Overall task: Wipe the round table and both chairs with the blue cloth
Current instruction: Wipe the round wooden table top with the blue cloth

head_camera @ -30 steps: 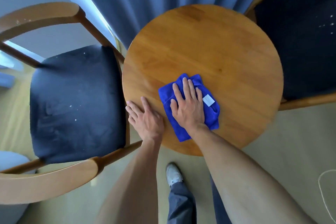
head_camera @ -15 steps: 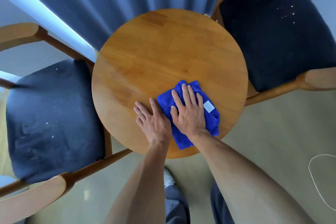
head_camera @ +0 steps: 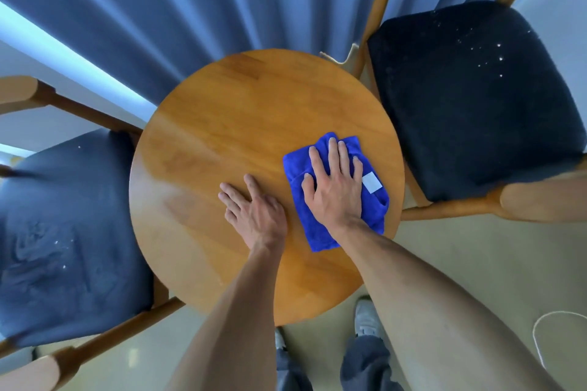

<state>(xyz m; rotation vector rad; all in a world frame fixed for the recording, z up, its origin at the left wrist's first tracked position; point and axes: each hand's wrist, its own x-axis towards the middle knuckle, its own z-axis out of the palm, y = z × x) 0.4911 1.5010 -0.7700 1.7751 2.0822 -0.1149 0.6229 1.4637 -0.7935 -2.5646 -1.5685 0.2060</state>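
Note:
The round wooden table (head_camera: 241, 124) fills the middle of the head view. A folded blue cloth (head_camera: 374, 203) with a white label lies on its right side, near the rim. My right hand (head_camera: 336, 187) presses flat on the cloth, fingers spread. My left hand (head_camera: 254, 209) rests flat on the bare wood just left of the cloth, holding nothing. One wooden chair with a dark blue seat (head_camera: 63, 238) stands to the left of the table. A second chair with a black seat (head_camera: 476, 98) stands to the right; pale specks show on both seats.
Blue curtains (head_camera: 190, 9) hang right behind the table. A thin white cord (head_camera: 540, 327) loops on the beige floor at the lower right. My legs and white shoes (head_camera: 365, 317) stand at the table's near edge.
My right hand has slid the cloth from the table's near-middle toward its right side. My left hand followed along the wood. The view has shifted, so both chairs now show.

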